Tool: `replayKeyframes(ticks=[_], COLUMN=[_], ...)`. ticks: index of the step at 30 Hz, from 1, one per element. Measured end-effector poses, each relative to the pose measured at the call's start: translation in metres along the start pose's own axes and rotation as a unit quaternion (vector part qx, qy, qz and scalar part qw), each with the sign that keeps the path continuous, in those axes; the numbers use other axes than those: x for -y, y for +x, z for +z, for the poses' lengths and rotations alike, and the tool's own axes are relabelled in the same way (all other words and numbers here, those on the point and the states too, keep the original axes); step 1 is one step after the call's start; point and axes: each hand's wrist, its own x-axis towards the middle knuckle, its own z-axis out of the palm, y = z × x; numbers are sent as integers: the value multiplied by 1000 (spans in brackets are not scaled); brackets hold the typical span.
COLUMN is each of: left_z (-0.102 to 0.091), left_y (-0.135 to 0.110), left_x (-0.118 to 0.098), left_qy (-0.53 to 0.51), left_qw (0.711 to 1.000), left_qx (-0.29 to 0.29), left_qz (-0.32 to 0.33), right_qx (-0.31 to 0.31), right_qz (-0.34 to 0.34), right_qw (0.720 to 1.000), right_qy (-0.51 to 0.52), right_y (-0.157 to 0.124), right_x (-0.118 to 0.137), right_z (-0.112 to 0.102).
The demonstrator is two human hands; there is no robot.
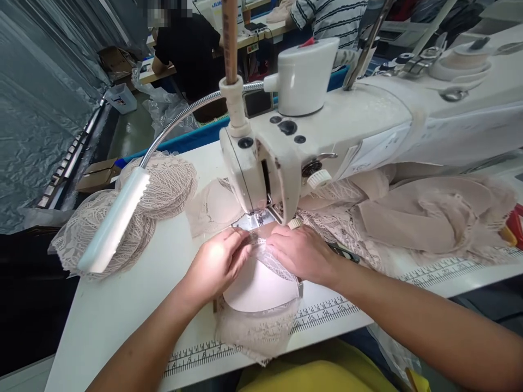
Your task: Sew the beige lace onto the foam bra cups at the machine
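A pale foam bra cup with beige lace draped over its near edge lies on the white table in front of the sewing machine. My left hand pinches the lace edge of the cup just before the needle and presser foot. My right hand presses down on the same edge from the right, its fingers curled on the fabric. Dark scissors show just behind my right wrist.
Stacks of lace cups lie at the left under a gooseneck lamp. A heap of beige fabric fills the right under the machine arm. A ruler strip runs along the table's near edge. Other people sit at tables behind.
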Motion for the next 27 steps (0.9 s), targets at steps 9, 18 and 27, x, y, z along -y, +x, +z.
replayKeyframes(ticks=[9,18,27], left_z=[14,28,26], left_y=[7,8,10], left_x=[4,8,7], left_qy=[-66,-535,-611], left_qw=[997,842,783], left_qx=[-42,4,9], left_qz=[5,-74,-118], right_qx=[-7,-3,-33], right_qz=[80,93,15], right_qw=[991,976,984], right_qy=[103,195,174], right_y=[0,0,-1], right_x=[3,9,6], right_z=[-5,-11,-8])
